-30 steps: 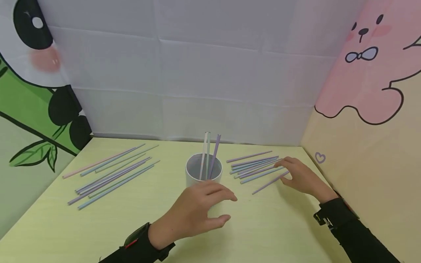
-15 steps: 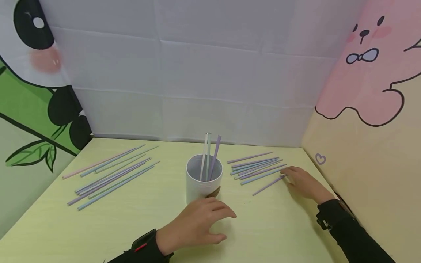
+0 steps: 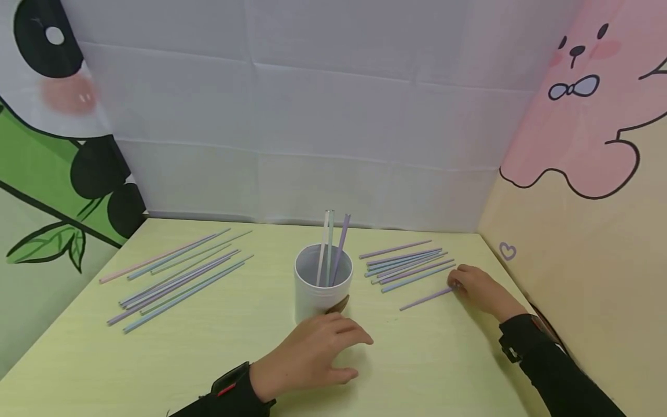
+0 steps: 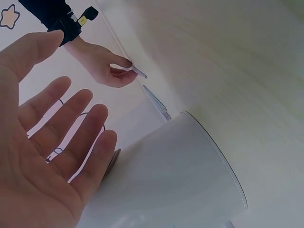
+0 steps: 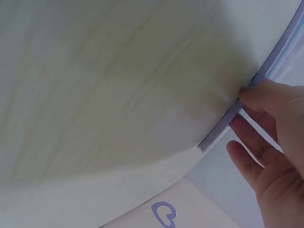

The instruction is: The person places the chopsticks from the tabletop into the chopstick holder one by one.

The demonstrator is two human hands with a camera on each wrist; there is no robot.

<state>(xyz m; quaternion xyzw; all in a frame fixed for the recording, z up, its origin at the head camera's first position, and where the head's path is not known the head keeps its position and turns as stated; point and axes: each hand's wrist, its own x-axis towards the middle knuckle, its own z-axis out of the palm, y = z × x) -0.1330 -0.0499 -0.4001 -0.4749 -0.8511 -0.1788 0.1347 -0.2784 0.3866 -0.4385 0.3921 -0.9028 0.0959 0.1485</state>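
Observation:
My right hand [image 3: 476, 288] pinches the near end of a purple straw [image 3: 426, 299] between thumb and fingers at the table's right side. In the right wrist view, that straw [image 5: 221, 130] runs through the fingertips, its end sticking out. Just behind lies a group of purple and blue straws [image 3: 409, 269], roughly parallel. My left hand [image 3: 315, 354] hovers with loosely spread fingers in front of a white cup [image 3: 312, 298], holding nothing. Three straws [image 3: 330, 249], whitish, pale green and purple, lean inside the cup. The left wrist view shows the palm beside the cup [image 4: 166, 175].
On the left of the pale yellow table [image 3: 208, 365] lies another group of pink, blue, green and purple straws [image 3: 177, 284]. A white cloth wall [image 3: 333, 127] stands at the back. Printed panels close off both sides, the right one [image 3: 583, 260] close to my right hand.
My left hand has drawn back and down from the cup, uncovering its front. My right hand has shifted to the purple straw's end and now pinches it; that straw has turned slightly away from the group.

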